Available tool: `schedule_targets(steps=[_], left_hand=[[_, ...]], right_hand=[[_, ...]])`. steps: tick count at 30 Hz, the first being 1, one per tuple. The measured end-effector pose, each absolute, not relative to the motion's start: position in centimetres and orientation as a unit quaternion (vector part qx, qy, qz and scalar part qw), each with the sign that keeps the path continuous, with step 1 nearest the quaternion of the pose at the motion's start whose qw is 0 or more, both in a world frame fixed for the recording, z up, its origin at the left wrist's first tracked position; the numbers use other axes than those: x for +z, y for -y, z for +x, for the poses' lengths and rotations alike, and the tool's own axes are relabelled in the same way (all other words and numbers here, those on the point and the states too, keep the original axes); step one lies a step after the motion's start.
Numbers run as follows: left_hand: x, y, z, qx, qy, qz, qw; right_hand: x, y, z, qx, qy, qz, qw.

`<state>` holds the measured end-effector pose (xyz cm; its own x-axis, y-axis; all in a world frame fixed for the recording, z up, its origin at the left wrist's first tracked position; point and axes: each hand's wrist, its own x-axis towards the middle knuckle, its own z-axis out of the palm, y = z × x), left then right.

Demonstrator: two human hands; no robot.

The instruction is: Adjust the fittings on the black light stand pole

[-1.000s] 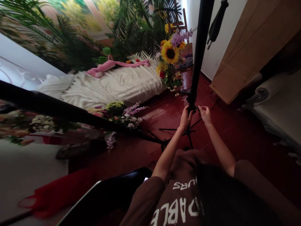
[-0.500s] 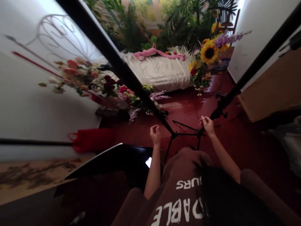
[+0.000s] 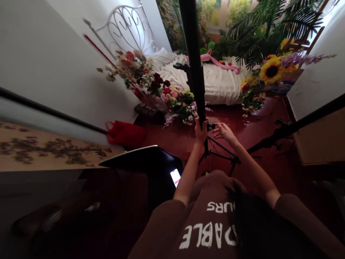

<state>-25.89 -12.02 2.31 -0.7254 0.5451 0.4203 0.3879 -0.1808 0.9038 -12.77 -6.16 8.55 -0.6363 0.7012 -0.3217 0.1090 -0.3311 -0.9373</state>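
In front of me a black light stand [image 3: 198, 82] rises from spread legs on the red floor. My left hand [image 3: 201, 131] is wrapped round its pole, low down. Just right of the pole sits a black clamp knob [image 3: 211, 126]. Close beside this knob is my right hand [image 3: 223, 131], fingers apart and reaching toward it; whether a fingertip touches it I cannot tell. Higher on the same pole a second black knob [image 3: 182, 67] sticks out to the left. Another black stand [image 3: 280, 133] leans off to the right, apart from both hands.
A black table [image 3: 140, 158] at my left bears a lit phone [image 3: 175, 177]. Behind it lies a red bag [image 3: 125, 133]. Flowers [image 3: 183, 104] stand before a white-draped bed [image 3: 221, 82] with a pink plush toy [image 3: 223, 64]. Sunflowers [image 3: 271, 70] and a cardboard panel [image 3: 318, 136] are at right.
My left hand has moved up and closed round the pole. The right hand has come left to the knob, its fingers spreading. The near stand now looks more upright, and the view has shifted.
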Motion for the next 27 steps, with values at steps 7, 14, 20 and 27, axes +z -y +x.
schedule_targets(steps=[7, 14, 20, 27], left_hand=[[1.5, 11.5, -26.1, 0.672, -0.655, 0.343, 0.034], [1.7, 11.5, -25.9, 0.671, -0.663, 0.330, 0.026], [1.8, 11.4, -25.8, 0.677, -0.658, 0.329, 0.020], [1.7, 11.2, -25.9, 0.674, -0.661, 0.329, -0.005]], right_hand=[[8.9, 6.2, -14.4, 0.781, 0.471, -0.364, 0.188], [8.8, 5.1, -14.3, 0.817, 0.430, -0.350, 0.157], [8.9, 4.4, -14.2, 0.836, 0.407, -0.339, 0.143], [8.5, 4.9, -14.7, 0.783, 0.462, -0.341, 0.240]])
